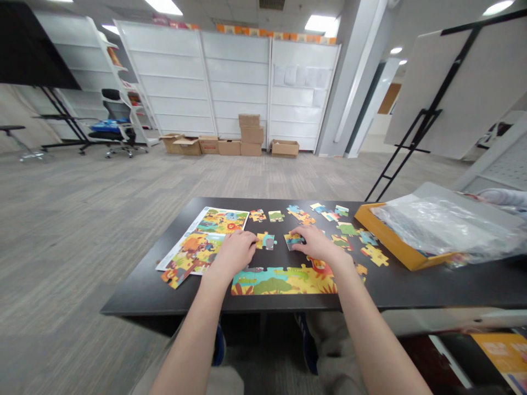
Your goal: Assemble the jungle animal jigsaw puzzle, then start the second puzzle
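Note:
My right hand (315, 244) pinches a puzzle piece (291, 240) with blue and yellow print, thumb and fingers at its right side. My left hand (235, 251) rests over the edge of a printed picture sheet (184, 241), thumb and fingers apart. Its fingertips are at the left edge of another puzzle piece (267, 241), yellow with a grey animal; whether they touch it I cannot tell. Nearer me lies a joined puzzle strip (274, 284) with green bushes and crocodiles. A red lion piece (320, 267) adjoins its upper right, partly behind my right forearm.
Several loose pieces (346, 229) lie along the table's back and right. An orange box (405, 249) with clear plastic wrapping (448, 225) stands at right. A piece cluster (178, 276) overlaps the sheet's near corner. The black table's front edge (164, 312) is close to me.

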The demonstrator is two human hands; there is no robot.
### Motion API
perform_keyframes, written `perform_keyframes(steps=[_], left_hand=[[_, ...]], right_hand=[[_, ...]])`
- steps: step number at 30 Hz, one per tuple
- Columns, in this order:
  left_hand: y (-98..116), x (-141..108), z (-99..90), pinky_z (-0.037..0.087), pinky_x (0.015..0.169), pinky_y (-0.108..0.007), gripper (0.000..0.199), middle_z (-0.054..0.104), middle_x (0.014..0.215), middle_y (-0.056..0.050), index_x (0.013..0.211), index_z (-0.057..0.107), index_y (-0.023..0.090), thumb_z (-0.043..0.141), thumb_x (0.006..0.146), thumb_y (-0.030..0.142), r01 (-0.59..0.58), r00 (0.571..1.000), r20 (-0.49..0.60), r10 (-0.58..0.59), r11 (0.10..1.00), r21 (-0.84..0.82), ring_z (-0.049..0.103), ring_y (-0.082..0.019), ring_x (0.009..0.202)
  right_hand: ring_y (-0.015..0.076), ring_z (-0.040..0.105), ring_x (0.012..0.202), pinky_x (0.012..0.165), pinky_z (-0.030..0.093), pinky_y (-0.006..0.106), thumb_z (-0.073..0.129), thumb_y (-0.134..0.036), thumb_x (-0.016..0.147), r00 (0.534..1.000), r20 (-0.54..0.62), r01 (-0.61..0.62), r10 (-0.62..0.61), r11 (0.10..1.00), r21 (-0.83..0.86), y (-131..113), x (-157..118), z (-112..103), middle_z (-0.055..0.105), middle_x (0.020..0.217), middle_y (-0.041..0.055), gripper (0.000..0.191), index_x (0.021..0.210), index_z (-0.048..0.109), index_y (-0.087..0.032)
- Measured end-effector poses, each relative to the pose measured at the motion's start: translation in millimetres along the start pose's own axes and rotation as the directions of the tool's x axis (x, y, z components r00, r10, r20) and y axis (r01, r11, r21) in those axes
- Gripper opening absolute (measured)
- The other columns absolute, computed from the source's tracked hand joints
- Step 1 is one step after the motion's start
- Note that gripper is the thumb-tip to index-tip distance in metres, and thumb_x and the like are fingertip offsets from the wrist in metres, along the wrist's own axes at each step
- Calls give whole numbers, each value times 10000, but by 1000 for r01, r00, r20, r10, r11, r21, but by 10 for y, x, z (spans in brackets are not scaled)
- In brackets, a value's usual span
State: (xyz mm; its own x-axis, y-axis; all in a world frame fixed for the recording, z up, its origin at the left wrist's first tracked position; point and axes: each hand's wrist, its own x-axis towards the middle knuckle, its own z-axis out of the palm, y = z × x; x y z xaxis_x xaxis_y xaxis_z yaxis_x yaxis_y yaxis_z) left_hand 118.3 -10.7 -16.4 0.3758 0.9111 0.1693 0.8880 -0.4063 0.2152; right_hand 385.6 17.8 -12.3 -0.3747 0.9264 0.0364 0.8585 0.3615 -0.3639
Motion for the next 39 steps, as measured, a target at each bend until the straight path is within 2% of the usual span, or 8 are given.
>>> perform_keyframes(steps=[5,9,17,24,27,30,35,39], left_hand=[[74,0,-28,480,877,-382,200,763,1008,-77,932,736,208,632,940,379,36,999,-30,-34,998,49,675,-287,997],[115,14,-26,478,859,-377,271,753,992,-95,909,732,204,659,912,465,65,996,-64,-59,994,89,677,-292,975],[50,84,125,443,1051,-398,226,730,1176,-84,1045,779,218,572,962,258,-60,997,-58,57,997,-51,613,-259,1143],[115,114,194,468,1078,-417,448,686,1307,-125,1355,635,179,393,982,122,-86,993,-100,62,960,-265,616,-251,1223],[127,72,102,519,1031,-371,412,700,1299,-124,1371,599,165,408,1009,214,-72,988,-153,-11,847,-526,673,-221,1165],[85,1,13,588,875,-335,355,762,1134,-92,1274,650,182,529,970,319,-51,995,-99,-25,722,-690,739,-208,959],[-125,-124,-55,607,800,-328,340,775,1086,-84,1178,687,171,624,884,330,2,998,-44,-53,664,-748,747,-200,862],[-302,-250,-113,603,873,-358,314,770,1152,-82,1133,712,190,617,876,343,60,995,-21,-100,735,-676,744,-224,946]], right_hand=[[249,648,1033,920,524,392,811,-235,748,998,-64,25,-16,990,137,-5,6,12,673,1148,99,394,1116,676,-202],[179,658,856,810,546,337,703,-112,771,994,-111,39,-6,954,299,49,10,17,702,1043,50,291,1043,677,-213],[172,702,854,849,587,354,677,-196,800,984,-176,113,2,757,643,44,-1,-33,720,932,44,136,936,666,-190],[183,713,890,873,595,371,684,-244,820,991,-135,102,-10,715,692,-149,6,-9,734,941,54,136,944,665,-190],[176,708,868,850,591,351,672,-233,827,991,-131,108,-23,710,696,-274,52,50,727,919,48,114,932,654,-190],[166,698,835,808,584,325,667,-229,828,992,-117,122,-55,696,707,-426,94,125,716,900,42,107,925,649,-187],[158,699,807,763,572,307,643,-193,840,994,-72,109,-81,737,667,-630,91,204,723,933,36,115,954,653,-189],[169,706,835,783,561,311,638,-185,863,992,-98,123,-84,851,511,-612,68,215,742,971,40,112,967,676,-202]])
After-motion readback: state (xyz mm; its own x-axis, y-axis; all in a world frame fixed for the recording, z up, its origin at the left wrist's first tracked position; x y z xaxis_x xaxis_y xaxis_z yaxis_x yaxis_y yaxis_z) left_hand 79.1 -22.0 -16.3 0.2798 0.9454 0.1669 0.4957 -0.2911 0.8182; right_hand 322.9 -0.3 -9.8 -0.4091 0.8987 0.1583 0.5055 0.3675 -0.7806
